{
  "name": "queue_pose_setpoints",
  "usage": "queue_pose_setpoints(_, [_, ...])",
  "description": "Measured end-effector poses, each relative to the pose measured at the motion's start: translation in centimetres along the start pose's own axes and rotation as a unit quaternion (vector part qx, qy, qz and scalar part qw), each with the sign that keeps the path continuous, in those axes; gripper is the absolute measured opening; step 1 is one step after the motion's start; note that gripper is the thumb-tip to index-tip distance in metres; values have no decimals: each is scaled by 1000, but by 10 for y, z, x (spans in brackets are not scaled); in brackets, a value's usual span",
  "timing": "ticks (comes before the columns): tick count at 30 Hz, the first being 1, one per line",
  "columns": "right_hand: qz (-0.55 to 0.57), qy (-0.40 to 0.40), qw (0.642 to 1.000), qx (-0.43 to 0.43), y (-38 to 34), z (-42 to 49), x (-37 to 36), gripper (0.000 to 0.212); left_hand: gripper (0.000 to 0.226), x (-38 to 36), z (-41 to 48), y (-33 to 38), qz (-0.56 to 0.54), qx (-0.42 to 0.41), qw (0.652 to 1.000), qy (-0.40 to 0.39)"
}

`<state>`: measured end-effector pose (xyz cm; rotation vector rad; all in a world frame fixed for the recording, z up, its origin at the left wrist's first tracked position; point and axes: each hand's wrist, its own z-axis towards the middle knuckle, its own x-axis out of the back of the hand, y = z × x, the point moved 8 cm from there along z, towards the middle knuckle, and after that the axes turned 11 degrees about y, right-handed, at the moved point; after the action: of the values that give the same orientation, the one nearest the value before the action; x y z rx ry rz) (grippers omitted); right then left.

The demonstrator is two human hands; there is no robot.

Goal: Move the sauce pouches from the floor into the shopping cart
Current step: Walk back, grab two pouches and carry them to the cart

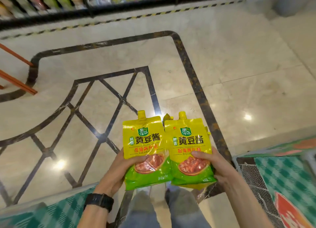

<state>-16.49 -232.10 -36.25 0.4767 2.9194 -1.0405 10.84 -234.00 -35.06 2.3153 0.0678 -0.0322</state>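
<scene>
Two yellow-and-green sauce pouches with spouts on top are held side by side above the marble floor. My left hand (pixel 113 173) grips the left pouch (pixel 144 142) by its lower left edge, thumb on the front. My right hand (pixel 217 166) grips the right pouch (pixel 189 142) near its lower right, thumb across the front. The corner of another yellow pouch (pixel 167 116) sticks up behind the right one. An orange frame (pixel 18 82) at the far left may belong to the shopping cart; I cannot tell for sure.
A black shelf (pixel 95 7) of packaged goods runs along the top, with striped tape on the floor below it. Green-checked display stands sit at the lower left (pixel 51 209) and lower right (pixel 283 174), the right one with a metal mesh side. My legs show below the pouches.
</scene>
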Motion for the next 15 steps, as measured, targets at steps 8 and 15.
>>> queue_pose_setpoints(8, [114, -2, 990, 80, -4, -110, -28, 99, 103, 2, -53, 52, 8, -26, 991, -132])
queue_pose_setpoints(15, [196, 34, 972, 129, 14, -169, -4, 93, 77, -33, -87, 63, 50, -36, 973, -223])
